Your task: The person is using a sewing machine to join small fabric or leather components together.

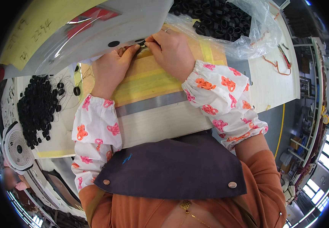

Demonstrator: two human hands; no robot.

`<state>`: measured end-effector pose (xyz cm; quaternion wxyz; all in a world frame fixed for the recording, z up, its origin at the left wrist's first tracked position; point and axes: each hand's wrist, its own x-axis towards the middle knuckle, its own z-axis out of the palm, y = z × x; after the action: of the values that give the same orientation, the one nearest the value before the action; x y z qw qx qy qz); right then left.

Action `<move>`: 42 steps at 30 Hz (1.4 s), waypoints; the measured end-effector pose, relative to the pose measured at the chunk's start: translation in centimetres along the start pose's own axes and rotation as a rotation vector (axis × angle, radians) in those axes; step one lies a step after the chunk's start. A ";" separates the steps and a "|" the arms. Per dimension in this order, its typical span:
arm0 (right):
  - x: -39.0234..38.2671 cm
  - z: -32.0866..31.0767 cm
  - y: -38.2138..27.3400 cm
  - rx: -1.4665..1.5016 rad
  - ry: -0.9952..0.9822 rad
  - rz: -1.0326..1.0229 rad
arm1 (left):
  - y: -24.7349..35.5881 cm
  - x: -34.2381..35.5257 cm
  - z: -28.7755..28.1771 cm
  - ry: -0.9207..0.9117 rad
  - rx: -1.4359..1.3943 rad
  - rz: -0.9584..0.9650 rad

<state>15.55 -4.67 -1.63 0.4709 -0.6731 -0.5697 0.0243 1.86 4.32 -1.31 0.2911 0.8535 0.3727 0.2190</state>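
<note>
Both hands meet at the far middle of the table, beside the lower edge of a large grey machine housing [137, 17]. A small black piece [142, 44], perhaps a ring, sits between their fingertips; its exact shape is mostly hidden. My left hand [113, 68] is closed on its left side, thumb and fingers pressed together. From the right, my right hand [174, 51] pinches the same piece with thumb and forefinger. Under the hands lies a brown board [134, 83] crossed with yellow tape. White sleeve covers [215, 91] with pink and orange shapes cover my forearms.
A see-through plastic bag [263, 41] holding many black rings [225, 22] lies at the far right. On the left are a heap of small black pieces [39, 106] with thin threads and a white fan [19, 148]. A thin tool [284, 57] with an orange cord rests right.
</note>
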 end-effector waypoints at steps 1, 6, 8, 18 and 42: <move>0.0 0.0 -0.1 -0.006 0.002 -0.006 | 0.1 0.0 -0.1 -0.016 0.001 -0.010; -0.1 -0.2 -0.4 -0.032 -0.017 0.014 | 0.4 -0.1 -0.2 -0.011 0.010 0.006; -0.1 -0.4 -0.3 -0.047 -0.033 0.036 | 1.0 -0.1 -0.3 -0.051 0.067 -0.056; 0.1 -0.3 -0.2 -0.029 -0.057 0.057 | 0.7 0.1 -0.3 -0.027 0.079 -0.030; 0.3 0.1 0.5 -0.088 0.011 -0.007 | 1.0 0.3 -0.3 -0.044 0.118 -0.091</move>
<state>16.00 -4.29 -1.86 0.4443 -0.6914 -0.5697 -0.0060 2.39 4.10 -0.41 0.2579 0.8561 0.4166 0.1642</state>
